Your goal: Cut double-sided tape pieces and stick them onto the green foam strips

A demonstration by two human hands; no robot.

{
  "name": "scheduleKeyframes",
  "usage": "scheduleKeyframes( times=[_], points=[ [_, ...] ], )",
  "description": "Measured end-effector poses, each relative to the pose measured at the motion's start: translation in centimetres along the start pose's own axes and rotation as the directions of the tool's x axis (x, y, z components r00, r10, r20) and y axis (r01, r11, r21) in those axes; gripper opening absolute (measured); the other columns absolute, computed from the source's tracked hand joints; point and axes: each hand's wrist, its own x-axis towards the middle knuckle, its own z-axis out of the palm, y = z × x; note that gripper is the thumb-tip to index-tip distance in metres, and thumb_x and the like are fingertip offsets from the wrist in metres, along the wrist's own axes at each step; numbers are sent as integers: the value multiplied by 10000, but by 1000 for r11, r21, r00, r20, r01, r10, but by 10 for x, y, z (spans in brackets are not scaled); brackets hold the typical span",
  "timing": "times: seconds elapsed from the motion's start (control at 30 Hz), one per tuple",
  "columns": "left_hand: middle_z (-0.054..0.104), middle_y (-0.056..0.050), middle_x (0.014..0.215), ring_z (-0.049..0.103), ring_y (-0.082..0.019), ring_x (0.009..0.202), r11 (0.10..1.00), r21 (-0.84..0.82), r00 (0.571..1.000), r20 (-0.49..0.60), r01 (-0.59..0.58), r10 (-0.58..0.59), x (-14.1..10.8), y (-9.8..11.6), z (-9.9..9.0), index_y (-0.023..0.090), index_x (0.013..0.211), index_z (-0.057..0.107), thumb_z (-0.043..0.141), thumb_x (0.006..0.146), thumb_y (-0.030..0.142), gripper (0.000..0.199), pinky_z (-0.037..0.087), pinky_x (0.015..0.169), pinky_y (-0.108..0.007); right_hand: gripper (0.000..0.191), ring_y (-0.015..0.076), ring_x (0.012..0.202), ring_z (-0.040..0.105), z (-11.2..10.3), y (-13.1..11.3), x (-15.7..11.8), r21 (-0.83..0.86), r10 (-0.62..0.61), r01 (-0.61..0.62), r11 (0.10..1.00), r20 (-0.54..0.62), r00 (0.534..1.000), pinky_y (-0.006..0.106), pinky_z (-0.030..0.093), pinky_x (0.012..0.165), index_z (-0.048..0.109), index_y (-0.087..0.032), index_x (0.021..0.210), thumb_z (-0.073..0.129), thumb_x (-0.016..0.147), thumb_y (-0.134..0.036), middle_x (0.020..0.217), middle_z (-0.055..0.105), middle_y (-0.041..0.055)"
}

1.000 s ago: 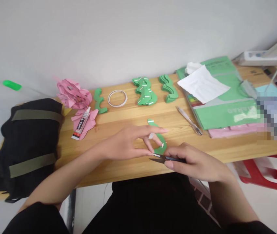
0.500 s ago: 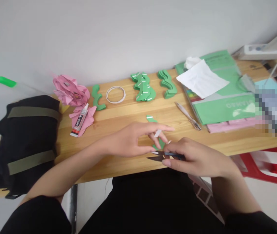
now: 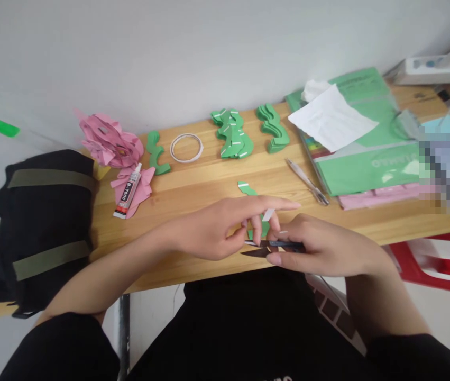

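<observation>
Black-bladed snips (image 3: 256,252): gripped in the right hand (image 3: 320,246), blades parted, tips toward the left hand (image 3: 217,227), just over the table's near edge.
Right hand: clamped on the snips between thumb and fingers; a small white scrap (image 3: 283,232) shows at its index finger.
Left hand: index finger stretched out over the right hand's side, the other fingers bent down near the blades; whether its fingertips pinch anything, I cannot tell.
White strip (image 3: 268,215): on a bent finger of the left hand.
Green curved cutout (image 3: 244,188): under the left hand's fingers on the wooden table (image 3: 193,196), partly hidden, with a white band across its far end.
Green cutout pile (image 3: 235,140): toward the wall, overlapping pieces with short white bands.
Green cutout stack (image 3: 276,135): right of that pile, wavy pieces lying nearly in line.
Single green cutout (image 3: 154,153): left of the white tape roll (image 3: 172,150), which lies flat.
Pink cut pieces (image 3: 109,140): heaped at the table's left, more beneath the B-7000 glue tube (image 3: 128,191).
Pen (image 3: 307,181): lying slantwise beside the green packet (image 3: 367,172).
White paper sheet (image 3: 332,119): on the packet, with crumpled white paper (image 3: 314,90) at its far corner.
Black bag (image 3: 50,211): at far left, crossed by two olive straps.
</observation>
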Motion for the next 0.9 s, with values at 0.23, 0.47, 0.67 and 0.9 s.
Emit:
scheduleKeyframes(
  times=[0.23, 0.47, 0.67, 0.9],
  points=[
    [654, -40, 1070, 665, -148, 838, 999, 36, 1000, -13, -11, 11, 2, -1, 1, 260, 1416, 430, 420, 757, -8, 712, 542, 826, -298, 300, 78, 470, 377, 0, 1, 0, -14, -3, 3, 1000, 13, 1000, 234, 301, 492, 491, -199, 698, 485, 954, -356, 546, 380, -70],
    [702, 3, 1050, 685, -142, 777, 997, -66, 995, -91, 44, -50, 3, 2, 3, 302, 1315, 578, 465, 700, -18, 702, 544, 762, -261, 283, 98, 547, 448, 0, 5, 0, -33, -12, 12, 999, -2, 1000, 245, 363, 556, 519, -194, 711, 499, 945, -353, 620, 463, -38],
    [665, -15, 1096, 660, -133, 794, 998, -23, 998, -28, 62, -63, 2, 1, 3, 279, 1412, 472, 411, 704, -38, 778, 537, 775, -250, 240, 99, 559, 478, 0, 6, -1, -7, -29, 29, 1000, -4, 1000, 244, 390, 578, 558, -183, 763, 513, 946, -332, 636, 493, -35],
    [666, -15, 1071, 644, -144, 755, 986, -130, 993, -43, 105, -112, 2, -1, 5, 285, 1392, 507, 463, 703, -25, 756, 525, 738, -259, 186, 90, 539, 477, 0, 7, 0, -18, -54, 54, 998, -12, 998, 234, 381, 556, 597, -168, 794, 561, 927, -292, 622, 501, -43]
  ],
)
